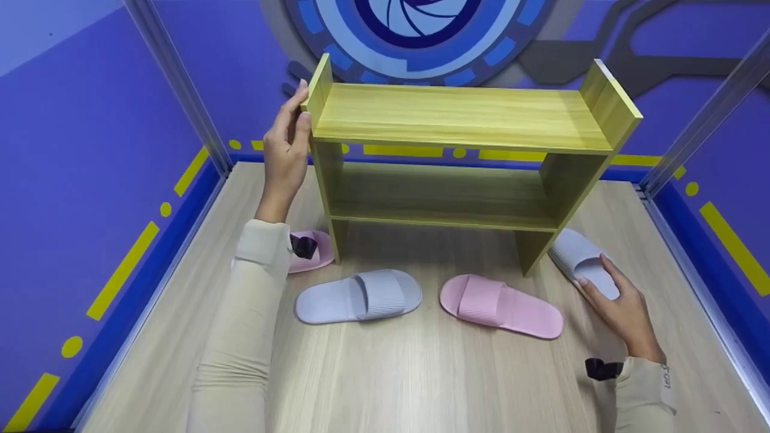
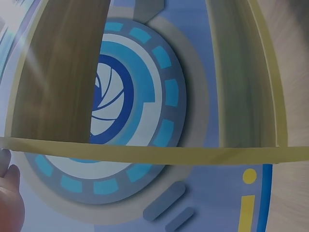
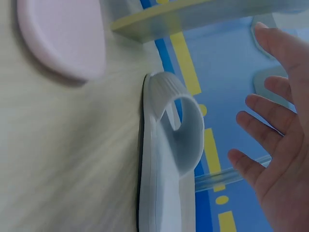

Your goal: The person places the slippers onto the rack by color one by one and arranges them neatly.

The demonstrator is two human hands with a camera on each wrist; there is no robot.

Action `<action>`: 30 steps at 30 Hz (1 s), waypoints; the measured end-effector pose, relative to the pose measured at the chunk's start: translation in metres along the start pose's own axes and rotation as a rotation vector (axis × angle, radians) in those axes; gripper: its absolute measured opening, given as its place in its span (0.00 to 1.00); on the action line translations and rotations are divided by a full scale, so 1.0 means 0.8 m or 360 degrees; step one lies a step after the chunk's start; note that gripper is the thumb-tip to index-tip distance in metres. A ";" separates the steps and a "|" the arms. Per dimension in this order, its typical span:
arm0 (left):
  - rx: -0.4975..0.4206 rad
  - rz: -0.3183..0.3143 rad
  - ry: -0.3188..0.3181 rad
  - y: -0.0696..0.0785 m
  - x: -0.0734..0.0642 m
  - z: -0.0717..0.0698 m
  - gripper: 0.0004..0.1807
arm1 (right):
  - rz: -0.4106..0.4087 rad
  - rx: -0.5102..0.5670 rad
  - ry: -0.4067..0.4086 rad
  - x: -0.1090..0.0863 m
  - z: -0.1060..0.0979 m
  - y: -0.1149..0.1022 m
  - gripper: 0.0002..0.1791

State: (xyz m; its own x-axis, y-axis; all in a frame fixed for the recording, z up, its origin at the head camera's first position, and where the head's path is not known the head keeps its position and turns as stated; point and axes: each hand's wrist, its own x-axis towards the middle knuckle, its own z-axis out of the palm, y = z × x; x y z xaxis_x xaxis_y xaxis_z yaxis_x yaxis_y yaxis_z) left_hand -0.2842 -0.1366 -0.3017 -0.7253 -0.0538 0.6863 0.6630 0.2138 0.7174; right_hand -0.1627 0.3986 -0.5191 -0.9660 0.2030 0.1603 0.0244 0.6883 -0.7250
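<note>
A wood-grain two-tier shelf (image 1: 457, 111) stands upright at the back of the floor. My left hand (image 1: 287, 147) is at the top of its left side panel, its fairly straight fingertips touching the outer side. In the left wrist view, only fingertips (image 2: 10, 186) show beside the panel edge. My right hand (image 1: 625, 310) hovers with spread fingers over a pale grey-blue slipper (image 1: 580, 255) at the shelf's right foot. The right wrist view shows this hand apart from the slipper's strap (image 3: 190, 140), with nothing held.
Before the shelf lie another grey-blue slipper (image 1: 385, 294) and a pink slipper (image 1: 502, 307). A second pink slipper (image 1: 316, 252) is partly hidden by my left forearm, near the shelf's left foot. Blue printed walls (image 1: 108, 180) with metal corner posts (image 1: 180, 84) enclose the wood-look surface (image 1: 409, 373).
</note>
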 end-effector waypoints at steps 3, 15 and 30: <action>-0.0029 -0.0024 -0.0001 0.009 -0.001 -0.001 0.21 | 0.0018 -0.0040 -0.0042 0.002 -0.006 0.008 0.42; -0.0001 0.0111 0.0010 -0.026 0.010 -0.006 0.19 | 0.0035 -0.0128 -0.0243 0.010 -0.020 0.039 0.49; 0.0002 0.0121 -0.0007 -0.026 0.011 -0.011 0.17 | -0.0050 -0.0264 -0.0414 0.012 -0.031 0.059 0.54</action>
State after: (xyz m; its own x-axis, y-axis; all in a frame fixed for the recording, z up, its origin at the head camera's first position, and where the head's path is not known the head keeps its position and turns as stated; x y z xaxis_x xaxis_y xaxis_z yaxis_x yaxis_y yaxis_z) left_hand -0.3024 -0.1500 -0.3095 -0.6738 -0.0333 0.7381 0.7158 0.2184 0.6633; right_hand -0.1642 0.4500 -0.5354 -0.9999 0.0096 -0.0114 0.0145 0.7999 -0.5999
